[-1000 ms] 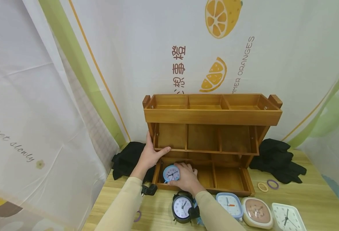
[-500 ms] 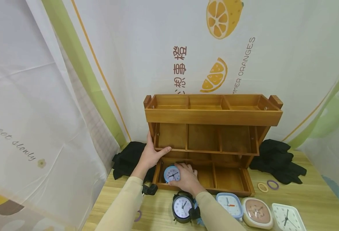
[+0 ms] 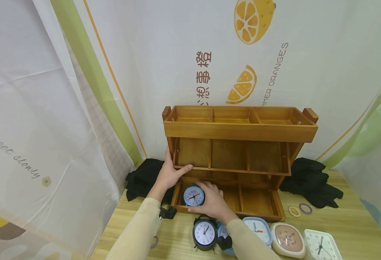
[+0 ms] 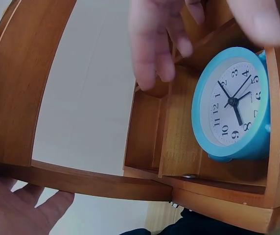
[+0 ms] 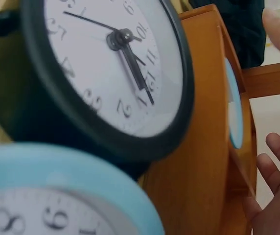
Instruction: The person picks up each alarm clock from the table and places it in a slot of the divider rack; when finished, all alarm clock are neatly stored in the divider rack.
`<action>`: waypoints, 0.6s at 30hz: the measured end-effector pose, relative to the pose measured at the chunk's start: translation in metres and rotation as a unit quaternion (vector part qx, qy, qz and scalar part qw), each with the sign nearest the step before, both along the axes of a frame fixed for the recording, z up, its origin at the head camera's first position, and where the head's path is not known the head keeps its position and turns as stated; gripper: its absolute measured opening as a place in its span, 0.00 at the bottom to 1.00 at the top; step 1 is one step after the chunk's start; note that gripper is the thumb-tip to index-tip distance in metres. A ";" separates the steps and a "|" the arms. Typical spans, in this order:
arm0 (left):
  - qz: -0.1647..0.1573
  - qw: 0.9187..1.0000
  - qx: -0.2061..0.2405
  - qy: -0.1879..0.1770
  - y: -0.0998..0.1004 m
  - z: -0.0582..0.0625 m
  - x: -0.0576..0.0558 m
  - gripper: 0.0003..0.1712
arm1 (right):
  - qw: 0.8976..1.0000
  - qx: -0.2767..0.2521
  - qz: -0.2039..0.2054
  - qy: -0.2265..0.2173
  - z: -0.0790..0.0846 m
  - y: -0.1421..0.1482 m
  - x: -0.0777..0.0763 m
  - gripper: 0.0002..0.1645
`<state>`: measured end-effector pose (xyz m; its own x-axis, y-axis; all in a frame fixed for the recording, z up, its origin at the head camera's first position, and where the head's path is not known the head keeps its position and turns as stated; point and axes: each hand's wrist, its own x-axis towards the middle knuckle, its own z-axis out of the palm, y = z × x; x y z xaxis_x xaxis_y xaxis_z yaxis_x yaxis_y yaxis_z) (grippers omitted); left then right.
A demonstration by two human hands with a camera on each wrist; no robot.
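A round light-blue alarm clock [image 3: 190,202] leans face-up in the left compartment of the bottom tier of a tiered wooden box [image 3: 239,132]. In the left wrist view this clock [image 4: 201,120] rests against the compartment's front wall. My right hand [image 3: 214,200] hovers just to the clock's right, fingers loosely spread; in the left wrist view a gap separates them from it. My left hand [image 3: 170,174] grips the left end of the middle tier, its thumb over the front edge and its fingers behind the side.
Before the box stand a black twin-foot alarm clock [image 3: 205,233], another blue clock [image 3: 223,231], a square blue-framed clock [image 3: 257,230], a beige clock [image 3: 288,239] and a white clock [image 3: 322,245]. Black cloths [image 3: 312,184] flank the box. Rings [image 3: 294,211] lie at right.
My right hand has let go of the blue clock and shifted slightly right. The clock has settled back into the compartment, its face more visible. My left hand keeps its hold on the box.
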<state>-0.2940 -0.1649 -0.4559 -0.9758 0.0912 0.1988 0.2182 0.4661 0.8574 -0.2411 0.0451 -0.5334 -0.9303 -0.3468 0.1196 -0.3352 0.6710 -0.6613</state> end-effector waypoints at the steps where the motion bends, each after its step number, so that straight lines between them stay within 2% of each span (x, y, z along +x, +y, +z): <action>1: 0.000 1.000 -0.001 0.000 0.000 0.000 0.000 0.72 | 1.000 -0.003 0.007 0.002 0.001 0.001 0.002 0.62; 8: 0.001 1.000 0.002 0.000 0.000 -0.001 0.002 0.72 | 0.999 0.013 0.044 0.011 0.005 0.012 0.013 0.66; 12: 0.005 1.000 -0.003 -0.012 0.001 0.000 0.003 0.73 | 0.998 0.025 0.049 0.012 0.005 0.018 0.020 0.67; 18: 0.007 1.000 -0.001 -0.013 0.002 0.002 0.004 0.73 | 0.998 0.016 0.056 0.013 0.003 0.024 0.035 0.65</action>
